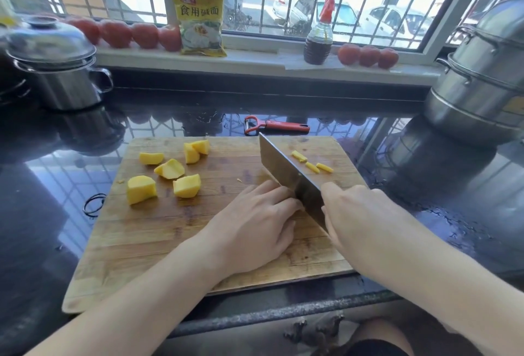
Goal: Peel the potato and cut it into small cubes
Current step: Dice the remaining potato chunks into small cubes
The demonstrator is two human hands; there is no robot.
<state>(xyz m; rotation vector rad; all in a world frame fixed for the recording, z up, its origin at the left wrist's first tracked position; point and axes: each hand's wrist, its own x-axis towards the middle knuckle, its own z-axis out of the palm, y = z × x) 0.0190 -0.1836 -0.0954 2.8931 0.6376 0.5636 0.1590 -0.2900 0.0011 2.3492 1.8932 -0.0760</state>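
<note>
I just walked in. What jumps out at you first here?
The big cleaver, gripped by the right hand, slants across the wooden cutting board beside the left hand. Bright yellow potato chunks sit on the board's left side. Red tomatoes line the windowsill behind.

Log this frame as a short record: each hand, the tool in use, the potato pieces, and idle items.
left hand: fingers curled on the cutting board, beside the blade; anything under them is hidden
right hand: grips the cleaver
large potato chunks: six, board's left half
small potato strips: three, right of the blade
peeler: idle on the counter behind the board
</note>
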